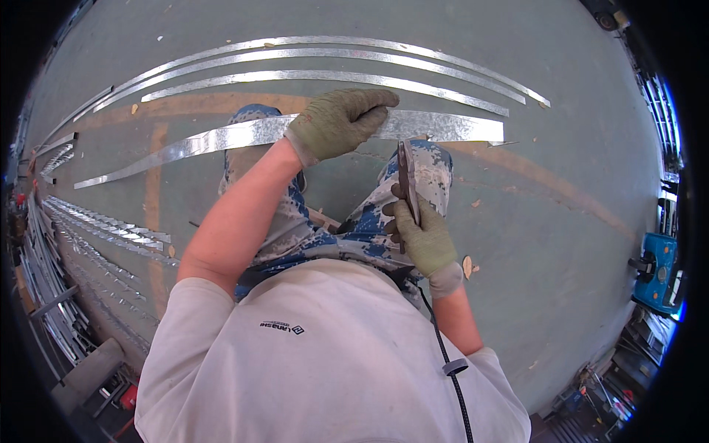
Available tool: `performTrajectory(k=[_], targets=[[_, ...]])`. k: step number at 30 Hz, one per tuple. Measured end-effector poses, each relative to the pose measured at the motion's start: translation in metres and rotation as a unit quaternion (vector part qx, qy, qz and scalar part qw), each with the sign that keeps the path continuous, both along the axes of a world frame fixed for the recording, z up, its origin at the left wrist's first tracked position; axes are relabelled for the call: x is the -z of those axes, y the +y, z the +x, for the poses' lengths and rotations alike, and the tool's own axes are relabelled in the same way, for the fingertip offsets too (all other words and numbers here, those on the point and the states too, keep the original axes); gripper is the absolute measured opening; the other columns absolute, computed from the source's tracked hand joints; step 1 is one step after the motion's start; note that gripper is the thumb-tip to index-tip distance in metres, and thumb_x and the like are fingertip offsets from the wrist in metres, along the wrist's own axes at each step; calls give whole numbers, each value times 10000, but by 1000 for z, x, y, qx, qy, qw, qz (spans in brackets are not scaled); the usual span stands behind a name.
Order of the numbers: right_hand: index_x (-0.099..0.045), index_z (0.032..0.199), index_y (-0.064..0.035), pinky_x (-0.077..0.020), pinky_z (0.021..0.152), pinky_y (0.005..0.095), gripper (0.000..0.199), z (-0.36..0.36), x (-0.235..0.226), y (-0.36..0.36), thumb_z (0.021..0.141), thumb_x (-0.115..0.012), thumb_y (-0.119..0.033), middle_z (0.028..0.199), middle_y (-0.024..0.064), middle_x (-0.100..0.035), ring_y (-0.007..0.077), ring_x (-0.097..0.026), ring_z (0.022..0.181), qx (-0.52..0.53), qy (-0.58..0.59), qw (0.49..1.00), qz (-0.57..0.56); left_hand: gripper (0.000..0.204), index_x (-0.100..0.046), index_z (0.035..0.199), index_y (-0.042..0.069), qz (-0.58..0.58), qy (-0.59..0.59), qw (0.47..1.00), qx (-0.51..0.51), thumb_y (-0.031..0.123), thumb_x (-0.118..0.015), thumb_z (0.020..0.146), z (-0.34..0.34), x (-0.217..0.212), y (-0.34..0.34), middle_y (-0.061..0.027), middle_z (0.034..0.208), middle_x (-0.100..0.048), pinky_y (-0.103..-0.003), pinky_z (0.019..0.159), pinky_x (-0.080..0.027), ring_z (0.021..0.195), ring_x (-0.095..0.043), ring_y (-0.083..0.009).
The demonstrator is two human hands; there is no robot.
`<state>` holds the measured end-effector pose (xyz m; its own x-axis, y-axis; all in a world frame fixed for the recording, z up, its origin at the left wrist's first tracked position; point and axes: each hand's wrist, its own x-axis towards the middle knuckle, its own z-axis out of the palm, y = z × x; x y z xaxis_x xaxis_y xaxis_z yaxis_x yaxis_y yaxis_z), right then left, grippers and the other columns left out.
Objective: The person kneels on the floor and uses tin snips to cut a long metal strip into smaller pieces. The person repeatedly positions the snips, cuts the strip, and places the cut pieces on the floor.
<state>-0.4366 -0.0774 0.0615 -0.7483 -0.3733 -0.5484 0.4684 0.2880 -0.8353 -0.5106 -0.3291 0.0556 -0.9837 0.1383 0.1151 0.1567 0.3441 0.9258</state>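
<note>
Your shirt (332, 369) fills lower centre; your left hand (332, 124) covers a metal strip (447, 126), finger grip unclear; your right hand (425, 238) clamps a dark tool (404, 174): likely positioning, next wanting steadiness.

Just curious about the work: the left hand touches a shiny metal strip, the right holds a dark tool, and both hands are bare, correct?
Not quite: neither is bare. The head view shows greenish gloves on both. The left hand does touch the shiny metal strip, and the right hand holds the dark tool.
</note>
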Motion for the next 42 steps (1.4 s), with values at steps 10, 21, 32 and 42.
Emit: performTrajectory(k=[10, 21, 32, 42], targets=[[-643, 1332, -13, -552, 812, 449, 432, 5, 10, -7, 1053, -596, -340, 967, 242, -736, 377, -724, 870, -6, 126, 981, 150, 313, -698, 1318, 52, -40, 51, 998, -27, 195, -628, 1049, 0, 5, 2, -8, 830, -668, -269, 650, -534, 713, -593, -79], [-629, 1374, -31, -542, 878, 482, 450, 2, 8, -16, 1051, -586, -341, 1033, 283, -729, 438, -717, 987, -7, 149, 969, 195, 294, -719, 1292, 95, -80, 103, 990, -51, 213, -650, 1032, 0, 10, 4, -76, 906, -749, -306, 749, -580, 773, -686, -144], [-659, 1226, -30, -440, 466, 274, 303, -2, -10, -23, 1078, -607, -288, 814, 32, -637, 97, -574, 570, 42, -42, 997, 43, 292, -717, 1292, 54, -47, 35, 997, -41, 180, -624, 1045, 0, 7, 5, -67, 962, -763, -283, 762, -571, 820, -677, -109], [-660, 1204, -6, -494, 467, 271, 261, -10, -9, -7, 1076, -602, -226, 828, 52, -649, 113, -604, 581, 36, -160, 974, -155, 378, -692, 1347, 49, 74, -103, 992, -27, 281, -597, 1065, 2, -15, 0, -33, 976, -732, -247, 761, -542, 862, -644, -90]])
